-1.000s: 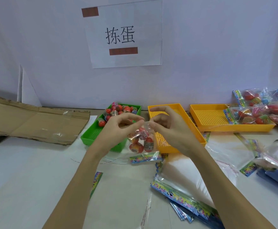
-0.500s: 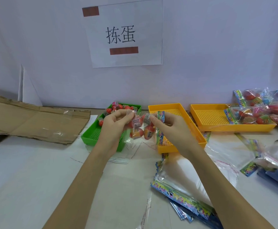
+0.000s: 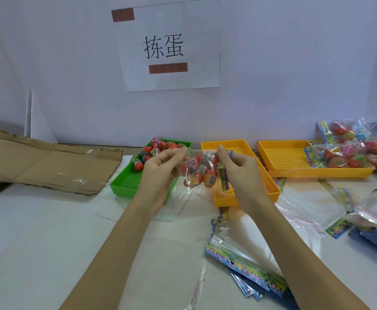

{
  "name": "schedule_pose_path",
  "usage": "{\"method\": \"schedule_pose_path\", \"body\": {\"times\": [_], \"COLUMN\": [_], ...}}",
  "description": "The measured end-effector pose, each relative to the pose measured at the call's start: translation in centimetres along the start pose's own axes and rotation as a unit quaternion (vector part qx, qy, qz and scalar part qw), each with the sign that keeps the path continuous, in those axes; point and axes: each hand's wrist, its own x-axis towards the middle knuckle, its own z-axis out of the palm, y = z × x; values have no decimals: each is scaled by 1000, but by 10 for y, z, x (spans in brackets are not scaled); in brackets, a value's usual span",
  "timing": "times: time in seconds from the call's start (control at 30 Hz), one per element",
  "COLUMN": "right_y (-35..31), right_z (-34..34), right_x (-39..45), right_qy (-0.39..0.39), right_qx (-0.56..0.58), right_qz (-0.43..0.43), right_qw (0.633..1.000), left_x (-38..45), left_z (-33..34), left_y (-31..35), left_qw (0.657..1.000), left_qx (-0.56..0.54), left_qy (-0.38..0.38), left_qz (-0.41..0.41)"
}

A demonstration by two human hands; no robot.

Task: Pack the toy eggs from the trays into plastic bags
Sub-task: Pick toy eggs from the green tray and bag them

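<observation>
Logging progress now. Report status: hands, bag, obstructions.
Both hands, left and right, gripping filled bag. Held above trays. Nothing obstructing.

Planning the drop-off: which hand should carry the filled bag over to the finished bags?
Probably the right hand. It already pinches the bag at its printed header, and the finished bags lie on the right, past the yellow tray. The left hand sits by the green tray, further away.

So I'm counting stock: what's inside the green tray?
Red toy eggs piled at the far end of the green tray; the left hand hides its near right part.
</observation>
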Motion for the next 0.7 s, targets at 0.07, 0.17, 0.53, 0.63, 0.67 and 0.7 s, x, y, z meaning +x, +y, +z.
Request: {"method": "schedule_pose_path", "body": {"times": [0.07, 0.17, 0.53, 0.63, 0.67, 0.7], "right_y": [-1, -3, 3, 0, 0, 0], "right_z": [-2, -3, 1, 2, 3, 3], "right_x": [1, 0, 0, -1, -2, -2], "right_qy": [2, -13, -47, -109, -128, -133], "right_qx": [-6, -27, -35, -8, -2, 3], "right_qz": [-9, -25, -55, -10, 7, 15], "right_qw": [1000, 999, 997, 994, 992, 991], "left_x": [0, -1, 0, 0, 0, 0], "left_z": [0, 0, 6, 5, 4, 2], "left_y": [1, 2, -4, -2, 0, 1], "left_qw": [1000, 1000, 1000, 998, 996, 995], "left_qx": [16, -10, 20, -48, -75, -88], "left_qy": [-4, 10, 6, 36, 43, 49], "left_qz": [1, 3, 21, 21, 13, 5]}}
